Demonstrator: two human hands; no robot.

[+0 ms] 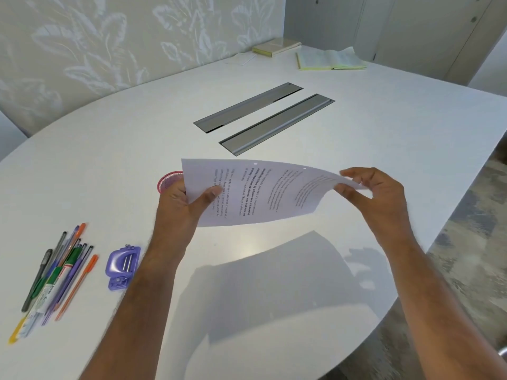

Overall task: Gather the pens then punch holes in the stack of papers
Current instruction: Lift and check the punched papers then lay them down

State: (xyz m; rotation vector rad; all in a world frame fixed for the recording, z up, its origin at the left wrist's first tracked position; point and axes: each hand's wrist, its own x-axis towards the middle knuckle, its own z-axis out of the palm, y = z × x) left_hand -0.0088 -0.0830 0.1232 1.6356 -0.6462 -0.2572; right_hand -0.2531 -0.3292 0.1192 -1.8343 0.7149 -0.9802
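From the head view, I hold the papers [263, 193] above the table [356, 133], printed side up, two punched holes along the far edge. My left hand [186, 204] clamps the left end, thumb on top, fingers beneath. My right hand [375, 193] pinches the right corner between thumb and fingertips, and the sheet bows there. A pink cup [168, 181] peeks out behind my left hand. The pens [55, 275] lie bunched on the table to the left, with the purple punch [122, 266] just beside them, untouched. Two books [310, 54] lie at the far edge.
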